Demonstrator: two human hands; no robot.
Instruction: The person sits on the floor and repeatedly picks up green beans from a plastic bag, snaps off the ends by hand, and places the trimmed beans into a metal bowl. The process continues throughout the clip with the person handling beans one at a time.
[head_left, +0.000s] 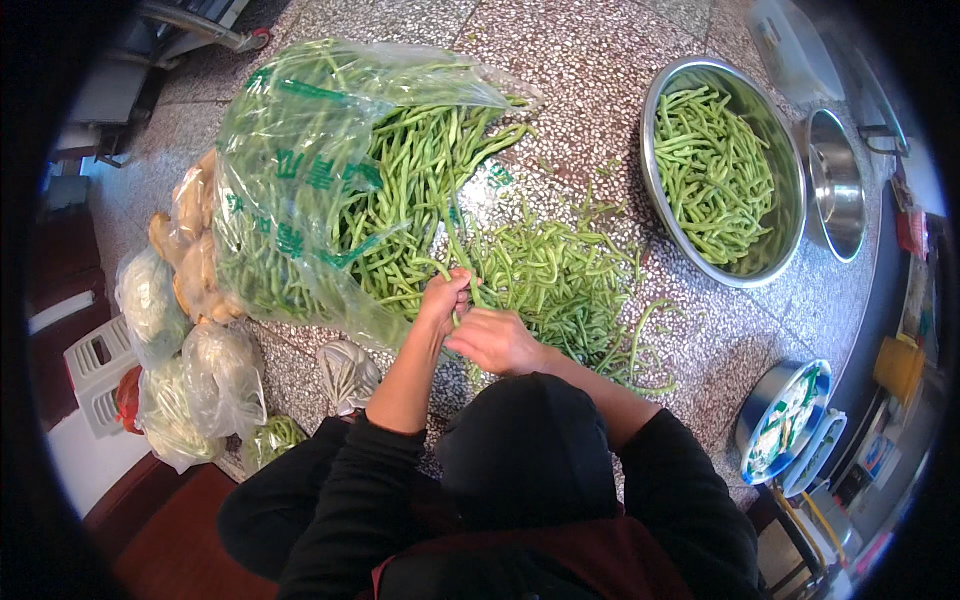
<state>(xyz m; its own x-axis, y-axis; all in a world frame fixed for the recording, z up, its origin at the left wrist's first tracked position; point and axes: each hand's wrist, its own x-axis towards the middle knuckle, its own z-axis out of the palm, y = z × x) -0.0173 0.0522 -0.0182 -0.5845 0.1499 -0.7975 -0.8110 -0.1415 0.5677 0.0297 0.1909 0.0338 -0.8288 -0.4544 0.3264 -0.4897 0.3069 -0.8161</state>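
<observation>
My left hand (448, 296) grips a few long green beans (454, 251) near the mouth of a large clear plastic bag (300, 172), which lies on its side and is full of whole beans. Close against it on the right is my right hand (495, 341), its fingers on the lower ends of the same beans; how firmly they grip is hard to see. Just beyond both hands, a loose heap of short bean pieces (555, 277) spreads over the speckled floor. A steel basin (787, 247) at the upper right holds many beans.
An empty-looking steel bowl (836, 187) stands beside the basin. At lower right is a blue-rimmed basin (750, 457) with mixed contents. Bagged vegetables (221, 375) and a white plastic stool (101, 375) are at the left. A wheeled metal frame (202, 30) stands at the upper left.
</observation>
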